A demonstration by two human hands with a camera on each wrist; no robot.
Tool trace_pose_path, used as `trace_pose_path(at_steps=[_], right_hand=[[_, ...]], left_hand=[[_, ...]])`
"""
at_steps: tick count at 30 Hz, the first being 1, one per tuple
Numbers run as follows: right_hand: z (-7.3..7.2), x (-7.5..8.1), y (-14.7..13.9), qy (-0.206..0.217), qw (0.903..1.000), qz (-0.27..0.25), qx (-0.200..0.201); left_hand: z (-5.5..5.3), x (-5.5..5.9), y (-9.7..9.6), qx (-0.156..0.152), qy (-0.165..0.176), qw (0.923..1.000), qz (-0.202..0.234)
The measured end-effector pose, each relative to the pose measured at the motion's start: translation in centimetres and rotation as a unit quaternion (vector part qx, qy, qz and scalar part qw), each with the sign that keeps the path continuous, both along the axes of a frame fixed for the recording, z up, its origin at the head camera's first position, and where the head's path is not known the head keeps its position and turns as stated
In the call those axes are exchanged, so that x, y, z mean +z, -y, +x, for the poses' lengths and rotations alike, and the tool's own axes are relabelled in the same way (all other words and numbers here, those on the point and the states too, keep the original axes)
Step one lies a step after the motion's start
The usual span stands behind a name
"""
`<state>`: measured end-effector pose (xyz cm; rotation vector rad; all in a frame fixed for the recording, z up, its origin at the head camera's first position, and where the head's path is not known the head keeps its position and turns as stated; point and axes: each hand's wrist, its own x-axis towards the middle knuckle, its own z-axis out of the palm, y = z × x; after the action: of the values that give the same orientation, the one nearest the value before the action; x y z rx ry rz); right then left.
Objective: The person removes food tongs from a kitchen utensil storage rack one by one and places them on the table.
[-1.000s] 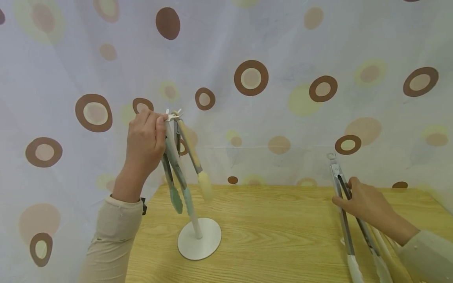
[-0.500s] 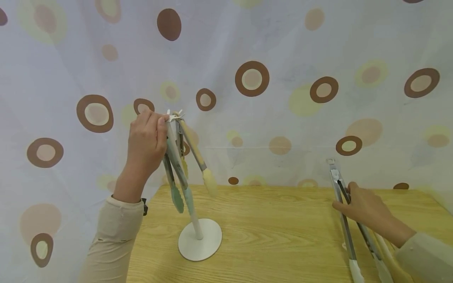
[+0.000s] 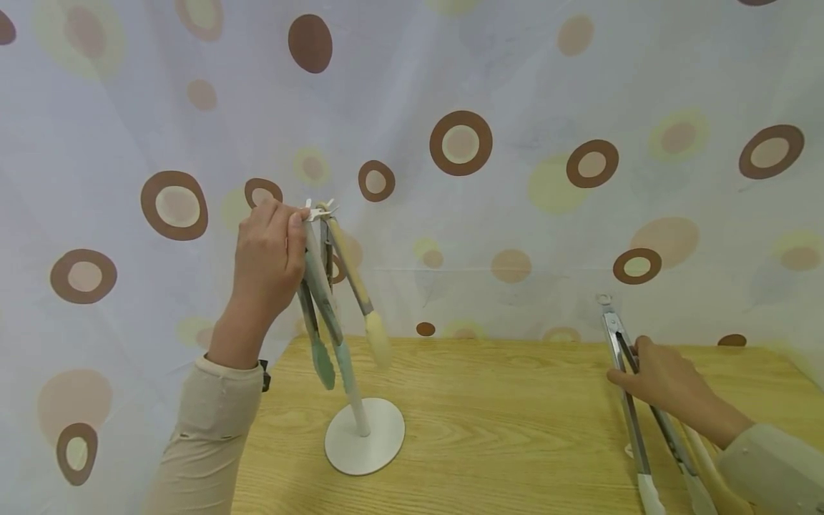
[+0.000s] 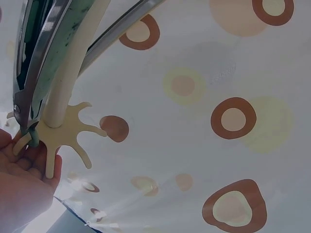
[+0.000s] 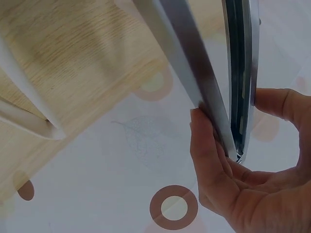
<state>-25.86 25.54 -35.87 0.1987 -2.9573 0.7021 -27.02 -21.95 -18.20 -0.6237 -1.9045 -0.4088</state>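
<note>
My left hand [image 3: 269, 261] grips the hooked top of a white utensil stand [image 3: 364, 436], its fingers curled at one hook in the left wrist view. Green-tipped tongs [image 3: 324, 361] hang there by their loop, right at those fingers. Yellow-tipped tongs [image 3: 354, 268] hang from another hook of the same stand. On the right, my right hand [image 3: 669, 386] holds long metal tongs with pale tips [image 5: 192, 63]. The thumb lies on one arm and the fingers on the other, with the arms spread apart. The hanging loop end points up and away from me.
Cream-coloured tongs [image 3: 711, 465] lie on the wooden table [image 3: 489, 422] below my right forearm. A white curtain [image 3: 515, 86] with brown and yellow spots stands behind the table. The stand's round base rests on the table's left part.
The metal tongs in my right hand have dipped slightly at the loop end. The yellow-tipped tongs sway a little on the hook. My left hand keeps its hold.
</note>
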Motion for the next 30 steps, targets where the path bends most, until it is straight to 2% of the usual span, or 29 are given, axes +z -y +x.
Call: trace_pose_path(at_steps=[19, 30], right_hand=[[-0.9, -0.4, 0.4, 0.031, 0.9994, 0.014, 0.000], [-1.8, -1.0, 0.7, 0.049, 0.9986, 0.006, 0.021]], left_hand=[[-0.1, 0.0, 0.1, 0.005, 0.006, 1.0000, 0.002], [0.0, 0.0, 0.1, 0.001, 0.006, 1.0000, 0.001]])
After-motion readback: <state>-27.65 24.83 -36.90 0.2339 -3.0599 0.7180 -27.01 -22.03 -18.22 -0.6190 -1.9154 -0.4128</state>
